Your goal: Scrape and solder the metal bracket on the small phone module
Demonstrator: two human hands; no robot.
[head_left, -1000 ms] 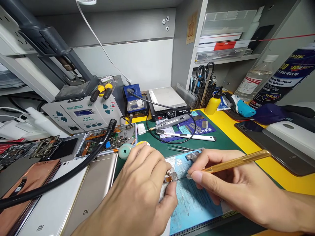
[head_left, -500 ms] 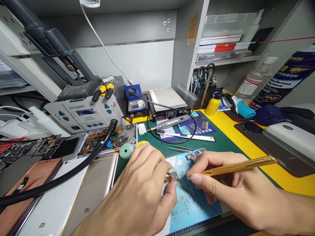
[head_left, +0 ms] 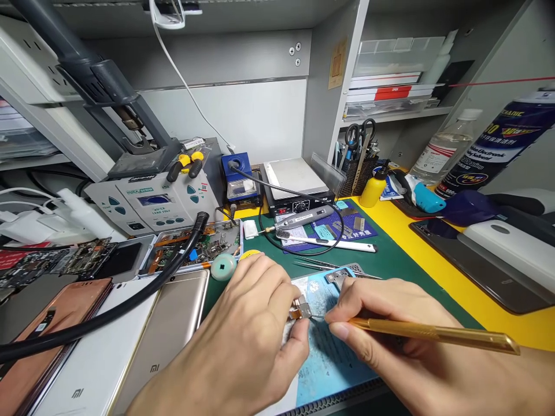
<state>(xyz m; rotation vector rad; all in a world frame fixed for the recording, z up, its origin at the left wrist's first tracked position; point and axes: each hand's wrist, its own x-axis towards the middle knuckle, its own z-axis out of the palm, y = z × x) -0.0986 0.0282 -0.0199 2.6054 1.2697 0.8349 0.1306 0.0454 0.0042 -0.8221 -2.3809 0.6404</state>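
Note:
My left hand (head_left: pixel 243 335) is closed around a small metal phone part with an orange flex cable (head_left: pixel 302 309), gripping it between thumb and curled fingers. Part of it is covered by the fingers. My right hand (head_left: pixel 390 341) pinches a slim gold-handled tool (head_left: pixel 433 334) with a thin pointed tip, held like a pen. Its tip meets or nearly meets the part's right edge; contact is too small to tell. Below both hands lies a worn blue and white work pad (head_left: pixel 333 358). A small dark component (head_left: pixel 339 276) lies on its far edge.
Tweezers (head_left: pixel 314 266), a white brush (head_left: pixel 347 245) and a grey pen-shaped tool (head_left: pixel 307 216) lie beyond the pad on the green mat (head_left: pixel 407 260). Several phones lie left, crossed by a black hose (head_left: pixel 143 294). A yellow bottle (head_left: pixel 373 186) stands behind; a dark phone (head_left: pixel 472 266) lies right.
The gold handle's rear end has swung down toward me, and my right hand has turned slightly with it. The tip stays at the part. My left hand keeps its hold; the view has shifted slightly.

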